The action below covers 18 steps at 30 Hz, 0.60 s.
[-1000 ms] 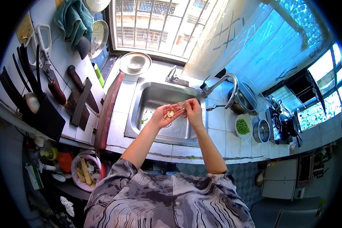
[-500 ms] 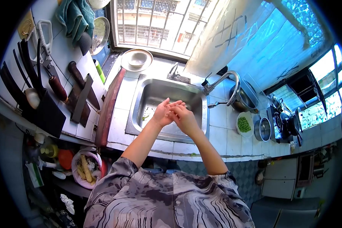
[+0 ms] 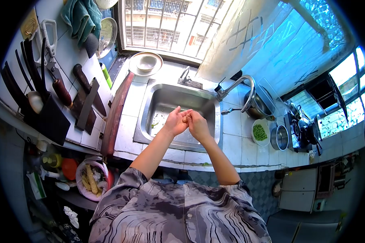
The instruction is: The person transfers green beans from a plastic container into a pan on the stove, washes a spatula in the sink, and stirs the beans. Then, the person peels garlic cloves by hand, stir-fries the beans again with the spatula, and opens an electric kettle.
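Over the steel sink [image 3: 209,101], my left hand [image 3: 176,122] is turned palm up with its fingers stretched toward the right one. My right hand [image 3: 198,126] is closed, its fingertips bent in over the left palm. A small tan lump [image 3: 186,119] shows at those right fingertips, against the left palm; it is too small to name. Scraps of green and pale peel [image 3: 155,122] lie on the sink floor to the left, below the hands.
A faucet [image 3: 249,91] arches at the sink's right. Beyond stand a bowl of green peas [image 3: 260,133], a steel pot [image 3: 280,137] and a gas stove [image 3: 298,128]. Left are a knife block [image 3: 46,119] and wall-hung cleavers [image 3: 87,107]. A lined bin [image 3: 85,184] sits below.
The hands have parted slightly. My right fingers have shifted a little right and down, bringing the tan lump into view over my left palm.
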Each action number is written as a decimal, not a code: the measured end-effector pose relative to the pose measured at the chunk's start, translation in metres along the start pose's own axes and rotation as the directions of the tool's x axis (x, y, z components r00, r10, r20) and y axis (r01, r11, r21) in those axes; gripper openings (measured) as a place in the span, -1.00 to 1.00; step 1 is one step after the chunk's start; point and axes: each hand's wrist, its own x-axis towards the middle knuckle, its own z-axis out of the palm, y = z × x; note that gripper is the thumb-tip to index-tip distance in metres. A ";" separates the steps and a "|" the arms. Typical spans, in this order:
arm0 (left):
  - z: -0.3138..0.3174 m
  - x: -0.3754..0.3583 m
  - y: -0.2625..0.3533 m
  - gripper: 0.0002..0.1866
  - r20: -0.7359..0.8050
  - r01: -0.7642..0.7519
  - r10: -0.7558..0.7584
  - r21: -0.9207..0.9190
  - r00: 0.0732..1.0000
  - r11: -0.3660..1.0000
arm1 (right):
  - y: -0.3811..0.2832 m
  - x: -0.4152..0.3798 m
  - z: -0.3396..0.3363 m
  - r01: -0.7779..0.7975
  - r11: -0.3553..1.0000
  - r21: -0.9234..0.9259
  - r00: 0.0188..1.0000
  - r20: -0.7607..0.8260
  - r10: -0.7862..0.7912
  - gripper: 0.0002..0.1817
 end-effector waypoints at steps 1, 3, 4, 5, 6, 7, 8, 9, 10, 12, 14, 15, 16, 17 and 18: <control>0.005 -0.001 -0.002 -0.47 -0.132 -0.033 0.040 0.057 0.990 0.998 | 0.004 -0.001 0.003 -0.001 1.000 -0.001 1.000 0.001 0.001 -0.93; 0.009 -0.002 -0.003 -0.49 -0.130 -0.041 0.049 0.067 0.990 0.997 | 0.009 -0.001 0.007 -0.034 0.997 0.064 0.999 0.001 0.034 -0.91; 0.011 -0.003 -0.004 -0.50 -0.127 -0.049 0.059 0.077 0.990 0.996 | 0.011 -0.001 0.009 -0.033 0.997 0.064 0.999 0.001 0.033 -0.91; 0.013 -0.003 -0.004 -0.50 -0.127 -0.050 0.059 0.077 0.990 0.996 | 0.009 0.000 0.008 -0.072 0.993 0.096 0.997 -0.019 0.075 -0.88; 0.015 -0.004 -0.004 -0.54 -0.163 -0.060 0.081 0.129 0.983 0.990 | 0.008 0.000 0.007 -0.111 0.985 0.129 0.992 -0.038 0.117 -0.85; 0.016 -0.005 -0.005 -0.58 -0.197 -0.068 0.104 0.180 0.975 0.981 | 0.010 0.002 0.007 -0.112 0.985 0.129 0.992 -0.038 0.117 -0.85; 0.016 -0.006 -0.005 -0.58 -0.198 -0.067 0.103 0.180 0.975 0.981 | 0.014 0.004 0.008 -0.156 0.977 0.145 0.985 -0.046 0.164 -0.84; 0.016 -0.007 -0.004 -0.67 -0.186 -0.054 0.099 0.228 0.978 0.972 | 0.018 0.006 0.008 -0.200 0.967 0.160 0.976 -0.053 0.211 -0.82; 0.015 -0.008 -0.005 -0.75 -0.175 -0.043 0.094 0.276 0.980 0.960 | 0.021 0.007 0.009 -0.201 0.966 0.161 0.976 -0.053 0.212 -0.82; 0.017 -0.011 -0.007 -0.78 -0.215 -0.050 0.140 0.378 0.967 0.925 | 0.026 0.008 0.009 -0.170 0.973 0.156 0.979 -0.088 0.185 -0.85; 0.016 -0.013 -0.007 -0.79 -0.248 -0.054 0.193 0.476 0.949 0.878 | 0.027 0.008 0.009 -0.168 0.967 0.193 0.981 -0.065 0.183 -0.84; 0.014 -0.013 -0.006 -0.79 -0.275 -0.047 0.209 0.498 0.939 0.866 | 0.027 0.008 0.009 -0.166 0.960 0.227 0.983 -0.045 0.181 -0.83; 0.012 -0.013 -0.005 -0.79 -0.300 -0.039 0.224 0.518 0.927 0.854 | 0.030 0.008 0.011 -0.165 0.960 0.227 0.983 -0.044 0.180 -0.83; 0.014 -0.013 -0.006 -0.79 -0.300 -0.040 0.225 0.518 0.927 0.855 | 0.034 0.008 0.013 -0.153 0.955 0.255 0.985 -0.043 0.169 -0.84; 0.016 -0.013 -0.005 -0.79 -0.313 -0.047 0.259 0.551 0.914 0.833 | 0.037 0.008 0.016 -0.141 0.949 0.282 0.986 -0.041 0.159 -0.84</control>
